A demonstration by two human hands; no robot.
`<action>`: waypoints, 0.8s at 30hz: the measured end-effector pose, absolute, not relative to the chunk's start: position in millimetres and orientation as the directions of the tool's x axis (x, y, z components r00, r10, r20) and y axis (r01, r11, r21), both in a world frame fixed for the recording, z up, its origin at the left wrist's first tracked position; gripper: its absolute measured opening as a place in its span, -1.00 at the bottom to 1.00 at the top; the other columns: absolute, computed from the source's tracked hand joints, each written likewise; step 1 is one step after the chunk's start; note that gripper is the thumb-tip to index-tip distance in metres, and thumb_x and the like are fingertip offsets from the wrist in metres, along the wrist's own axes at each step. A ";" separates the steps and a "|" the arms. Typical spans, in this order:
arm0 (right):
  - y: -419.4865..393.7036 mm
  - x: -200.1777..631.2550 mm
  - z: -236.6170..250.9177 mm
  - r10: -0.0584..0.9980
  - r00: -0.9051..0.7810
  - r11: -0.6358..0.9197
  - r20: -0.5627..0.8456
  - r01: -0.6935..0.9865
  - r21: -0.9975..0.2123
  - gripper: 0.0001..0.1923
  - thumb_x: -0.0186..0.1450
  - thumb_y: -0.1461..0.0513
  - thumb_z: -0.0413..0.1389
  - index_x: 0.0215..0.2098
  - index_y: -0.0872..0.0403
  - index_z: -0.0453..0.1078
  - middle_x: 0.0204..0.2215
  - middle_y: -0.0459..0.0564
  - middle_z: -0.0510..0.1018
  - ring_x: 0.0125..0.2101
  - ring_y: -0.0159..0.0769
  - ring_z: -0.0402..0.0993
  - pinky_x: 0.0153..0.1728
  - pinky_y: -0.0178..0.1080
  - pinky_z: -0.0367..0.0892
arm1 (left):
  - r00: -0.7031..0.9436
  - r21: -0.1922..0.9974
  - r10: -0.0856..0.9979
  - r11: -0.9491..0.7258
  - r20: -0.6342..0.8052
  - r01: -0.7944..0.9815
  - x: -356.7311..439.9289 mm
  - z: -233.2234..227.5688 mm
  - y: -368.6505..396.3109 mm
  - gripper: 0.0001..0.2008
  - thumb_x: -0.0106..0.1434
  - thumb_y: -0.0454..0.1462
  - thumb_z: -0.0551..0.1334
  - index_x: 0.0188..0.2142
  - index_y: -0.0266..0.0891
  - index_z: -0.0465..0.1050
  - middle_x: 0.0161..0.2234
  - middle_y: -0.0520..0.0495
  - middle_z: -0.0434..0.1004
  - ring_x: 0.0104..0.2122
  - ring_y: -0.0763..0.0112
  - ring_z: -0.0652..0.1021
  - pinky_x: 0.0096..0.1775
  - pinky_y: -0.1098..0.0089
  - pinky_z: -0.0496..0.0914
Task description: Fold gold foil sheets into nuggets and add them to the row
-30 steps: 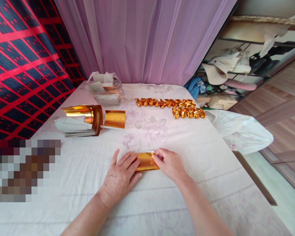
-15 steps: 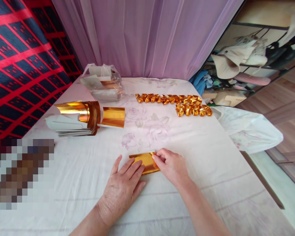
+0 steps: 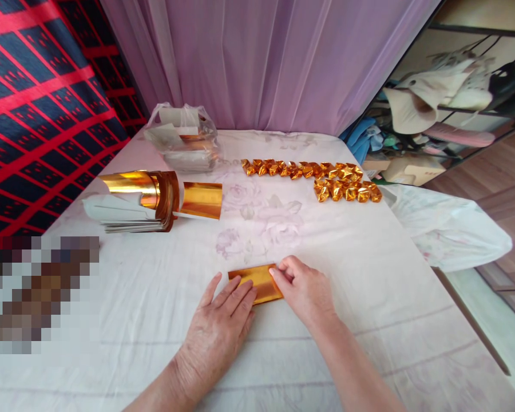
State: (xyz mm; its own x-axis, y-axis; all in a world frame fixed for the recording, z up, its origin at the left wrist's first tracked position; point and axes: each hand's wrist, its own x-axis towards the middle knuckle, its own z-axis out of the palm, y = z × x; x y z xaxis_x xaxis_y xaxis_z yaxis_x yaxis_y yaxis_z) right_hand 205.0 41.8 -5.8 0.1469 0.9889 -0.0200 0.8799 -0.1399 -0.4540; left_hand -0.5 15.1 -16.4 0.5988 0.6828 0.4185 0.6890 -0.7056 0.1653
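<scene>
Head view, near to far. Left hand flat on the white floral cloth of the tabletop, fingers spread and straight, tips pressing the lower left part of a gold foil sheet; nothing clasped. Right hand just beside it, fingers curled, tips pinching the sheet's right edge near its top corner. Gold foil sheet lying flat near the front middle of the tabletop, between the two hands, a thin white margin showing along its upper left edge. No brand, label or writing readable anywhere.

Left of the hands, a blurred, pixelated patch; contents not to be told. Farther back on the left, a stack of gold foil sheets, white backs showing, top sheets curling up. Behind that, a clear plastic bag with more sheets inside. Toward the back right, two rows of small folded gold pieces, side by side. Off the right edge, a white plastic bag. At the back, a lilac curtain; at the left, a red and dark patterned fabric.
</scene>
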 end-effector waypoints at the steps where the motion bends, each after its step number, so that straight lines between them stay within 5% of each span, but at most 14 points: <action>1: 41.8 204.5 -5.7 0.988 0.152 -0.143 -0.017 0.882 -0.450 -0.78 0.27 0.05 0.08 -0.43 -0.03 0.38 -0.61 -0.15 0.53 -0.61 -0.37 0.39 -0.55 -0.30 0.04 | 0.601 0.161 0.680 -0.708 0.421 0.688 -0.6 -16.1 15.3 -0.67 0.42 -0.28 0.04 0.09 -0.18 0.44 0.02 -0.07 0.58 0.06 0.21 0.53 0.32 0.02 0.04; 6: 41.8 202.7 -4.5 0.984 0.174 -0.169 -0.027 0.888 -0.428 -0.78 0.28 0.05 0.10 -0.44 -0.02 0.40 -0.60 -0.14 0.54 -0.59 -0.35 0.41 -0.54 -0.30 0.05 | 0.600 0.162 0.680 -0.708 0.423 0.688 -0.4 -15.5 15.8 -0.67 0.42 -0.27 0.03 0.09 -0.20 0.43 0.03 -0.05 0.58 0.06 0.24 0.53 0.33 0.04 0.02; 10: 41.8 205.7 -5.1 0.989 0.145 -0.129 0.003 0.886 -0.445 -0.76 0.29 0.09 0.08 -0.14 -0.05 0.48 -0.55 -0.13 0.57 -0.55 -0.30 0.47 -0.51 -0.30 0.15 | 0.577 0.208 0.698 -0.695 0.423 0.688 0.8 -17.0 15.1 -0.67 0.41 -0.25 0.06 0.10 -0.16 0.43 0.01 -0.06 0.59 0.07 0.23 0.52 0.32 0.03 0.04; 16: 42.0 212.4 -6.2 0.999 0.032 -0.025 0.007 0.874 -0.485 -0.65 0.32 0.12 0.01 0.01 -0.11 0.50 -0.25 -0.07 0.67 -0.35 -0.23 0.58 -0.34 -0.27 0.35 | 0.567 0.199 0.702 -0.687 0.431 0.699 0.7 -16.3 15.9 -0.69 0.41 -0.25 0.07 0.05 -0.17 0.47 0.01 -0.05 0.59 0.07 0.22 0.52 0.33 0.02 -0.01; 24: 43.2 224.3 -6.0 1.000 0.014 -0.002 0.011 0.721 -0.693 -0.61 0.31 0.10 0.01 0.00 0.00 0.52 -0.43 -0.05 0.65 -0.45 -0.30 0.55 -0.35 -0.29 0.40 | 0.559 0.186 0.709 -0.675 0.429 0.714 1.0 -13.8 16.7 -0.68 0.41 -0.23 0.06 0.03 -0.18 0.49 0.01 -0.02 0.59 0.06 0.22 0.52 0.34 0.08 -0.06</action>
